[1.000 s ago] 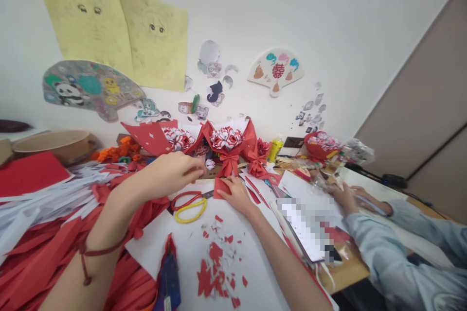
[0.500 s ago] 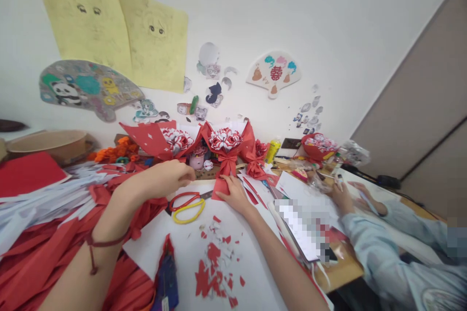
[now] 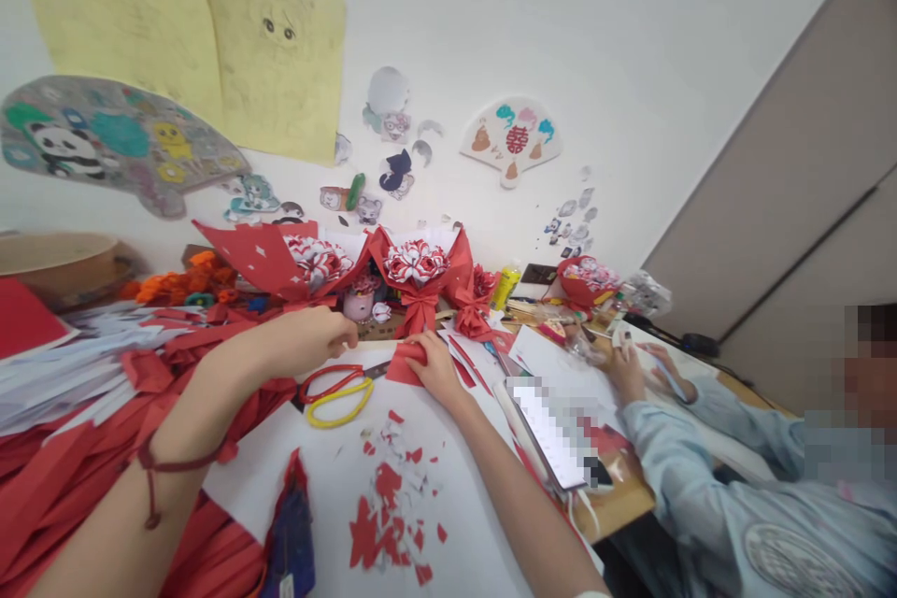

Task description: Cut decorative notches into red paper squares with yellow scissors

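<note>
My right hand (image 3: 438,368) grips a small piece of red paper (image 3: 401,370) by its right side, over the white sheet. The paper's top edge looks curled or folded under my fingers. My left hand (image 3: 312,338) hovers to the left with its fingers curled in; whatever they may hold is hidden. Between and below my hands lie scissors with one red and one yellow handle (image 3: 341,400), their blades reaching towards the red paper. Red and white paper scraps (image 3: 388,528) are scattered on the white sheet (image 3: 329,476) in front of me.
Red-wrapped paper flower bouquets (image 3: 419,263) stand along the wall. Red and white paper strips (image 3: 77,495) heap up on the left, beside a dark blue pouch (image 3: 290,533). A phone (image 3: 550,439) lies at right. Beyond it, a co-worker's hands (image 3: 629,368) hold something small.
The view has swung slightly right, so things sit further left. The red paper's upper edge now looks curled over beneath my right fingers. My left hand stays curled.
</note>
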Demonstrator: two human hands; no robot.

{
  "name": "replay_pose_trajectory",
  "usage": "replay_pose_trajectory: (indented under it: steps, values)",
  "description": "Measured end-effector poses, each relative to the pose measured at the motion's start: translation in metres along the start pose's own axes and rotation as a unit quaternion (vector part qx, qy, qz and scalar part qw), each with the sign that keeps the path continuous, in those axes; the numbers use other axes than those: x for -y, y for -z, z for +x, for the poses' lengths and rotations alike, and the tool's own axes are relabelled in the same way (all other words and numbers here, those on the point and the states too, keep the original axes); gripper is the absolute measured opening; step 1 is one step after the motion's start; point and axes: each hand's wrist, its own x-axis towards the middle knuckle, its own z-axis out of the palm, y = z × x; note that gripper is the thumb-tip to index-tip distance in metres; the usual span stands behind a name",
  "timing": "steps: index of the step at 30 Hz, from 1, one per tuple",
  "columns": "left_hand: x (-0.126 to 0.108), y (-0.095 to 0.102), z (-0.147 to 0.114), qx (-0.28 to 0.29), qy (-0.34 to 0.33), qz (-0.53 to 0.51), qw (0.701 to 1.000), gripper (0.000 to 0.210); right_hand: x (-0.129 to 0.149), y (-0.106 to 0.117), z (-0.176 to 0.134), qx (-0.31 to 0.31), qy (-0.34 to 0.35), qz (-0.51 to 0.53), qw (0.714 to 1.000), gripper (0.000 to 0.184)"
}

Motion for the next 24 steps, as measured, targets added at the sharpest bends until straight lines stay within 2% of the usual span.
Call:
replay_pose_trajectory:
  steps: [3, 8, 12, 16, 18, 21, 23, 24]
  values:
    - [-0.001, 0.002, 0.000, 0.037, 0.010, 0.001, 0.999, 0.031, -0.003, -0.002, 0.000, -0.014, -0.006, 0.011, 1.000, 0.034]
    - [-0.006, 0.006, -0.002, 0.033, 0.024, 0.002, 0.999, 0.031, -0.007, -0.006, 0.001, -0.020, -0.011, 0.034, 0.999, 0.036]
    - [-0.004, 0.006, -0.002, 0.051, 0.026, 0.009, 0.998, 0.031, -0.002, -0.002, 0.000, -0.037, -0.014, 0.068, 0.997, 0.026]
    - [0.000, 0.005, 0.000, 0.051, 0.018, 0.018, 0.998, 0.028, 0.008, 0.003, 0.003, -0.099, -0.032, 0.131, 0.986, 0.015]
    - [-0.004, 0.005, 0.001, 0.050, 0.020, 0.017, 0.998, 0.026, 0.018, 0.005, 0.008, -0.150, -0.047, 0.178, 0.971, 0.017]
    - [-0.018, 0.008, 0.002, 0.008, 0.032, 0.022, 0.999, 0.034, 0.043, 0.009, 0.020, -0.199, -0.056, 0.260, 0.943, 0.025]
    - [-0.030, 0.012, 0.003, -0.072, 0.043, 0.031, 0.996, 0.040, 0.067, 0.013, 0.030, -0.195, -0.045, 0.311, 0.929, 0.026]
    - [-0.035, 0.015, 0.003, -0.099, 0.052, 0.034, 0.993, 0.036, 0.080, 0.017, 0.036, -0.187, -0.038, 0.332, 0.924, 0.027]
